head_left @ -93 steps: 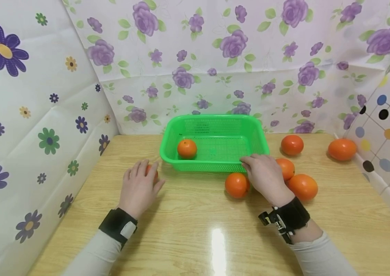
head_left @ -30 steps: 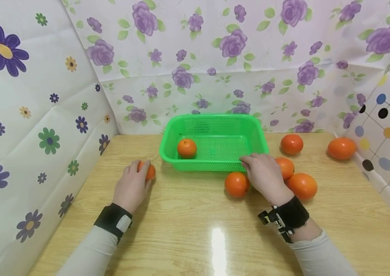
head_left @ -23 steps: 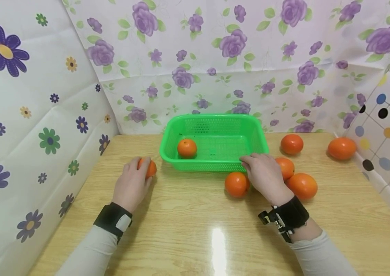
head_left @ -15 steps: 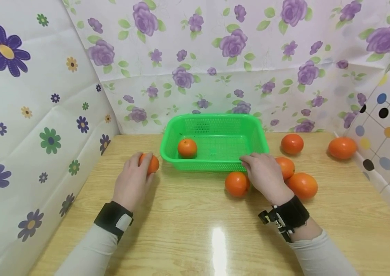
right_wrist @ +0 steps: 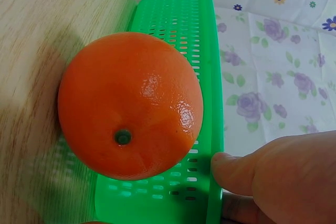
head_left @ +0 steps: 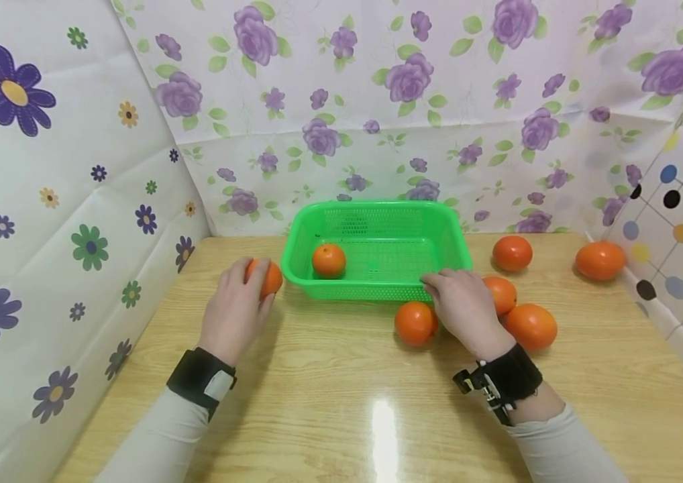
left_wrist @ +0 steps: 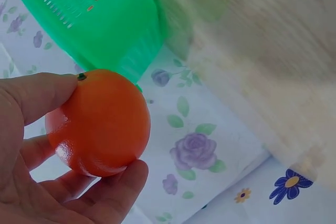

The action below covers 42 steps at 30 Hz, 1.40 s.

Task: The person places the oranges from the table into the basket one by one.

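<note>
My left hand (head_left: 231, 312) grips an orange (head_left: 270, 279) just left of the basket's front left corner. In the left wrist view the thumb lies near the stem end of the orange (left_wrist: 100, 124) and fingertips curl round its far side. My right hand (head_left: 468, 312) pinches the front rim of a green plastic basket (head_left: 353, 290) near its right end. The thumb (right_wrist: 233, 171) presses on the rim in the right wrist view, the other fingers partly hidden behind it. Inside the basket, at the left, sits another orange (head_left: 328, 261).
An orange (head_left: 416, 324) stands in front of the basket beside my right hand. Two more orange fruits (head_left: 531, 327) lie right of that hand, one partly covered. Farther right are a red tomato-like fruit (head_left: 512, 253) and an oblong orange one (head_left: 600, 261). Patterned sheets (head_left: 365, 161) enclose the wooden table (head_left: 329, 389).
My left hand has closed its fingers round the orange, then brought it up and slightly right toward the basket's corner. The right hand and basket have stayed put.
</note>
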Tool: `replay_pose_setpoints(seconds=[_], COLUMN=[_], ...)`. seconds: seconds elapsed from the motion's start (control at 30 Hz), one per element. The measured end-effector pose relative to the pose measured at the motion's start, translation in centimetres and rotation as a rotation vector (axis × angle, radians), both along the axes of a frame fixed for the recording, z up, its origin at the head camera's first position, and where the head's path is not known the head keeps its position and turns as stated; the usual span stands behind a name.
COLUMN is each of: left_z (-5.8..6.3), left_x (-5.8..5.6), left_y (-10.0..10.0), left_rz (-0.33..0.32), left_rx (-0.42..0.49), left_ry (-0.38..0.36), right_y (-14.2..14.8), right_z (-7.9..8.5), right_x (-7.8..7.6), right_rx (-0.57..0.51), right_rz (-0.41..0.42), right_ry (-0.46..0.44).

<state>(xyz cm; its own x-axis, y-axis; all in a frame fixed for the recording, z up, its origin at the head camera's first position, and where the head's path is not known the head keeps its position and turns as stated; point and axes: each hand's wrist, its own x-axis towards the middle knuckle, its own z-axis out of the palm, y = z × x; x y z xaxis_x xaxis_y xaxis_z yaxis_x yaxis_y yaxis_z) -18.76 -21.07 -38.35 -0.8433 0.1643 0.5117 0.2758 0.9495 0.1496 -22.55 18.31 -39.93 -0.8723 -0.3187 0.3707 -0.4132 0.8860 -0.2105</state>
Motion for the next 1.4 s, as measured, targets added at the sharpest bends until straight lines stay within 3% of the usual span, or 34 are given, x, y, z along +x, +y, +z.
replay_pose_setpoints(seconds=[0.87, 1.4], left_z=[2.6, 2.5], left_x=[-1.2, -2.6], left_y=[3.0, 4.5], left_rz=[-0.044, -0.072], left_rx=[-0.002, 0.015], left_ry=[0.010, -0.003], right_y=[0.0, -0.1], right_z=[-0.1, 0.1], right_x=[0.0, 0.2], right_rx=[-0.008, -0.003], right_rz=[-0.002, 0.003], right_ry=[0.005, 0.005])
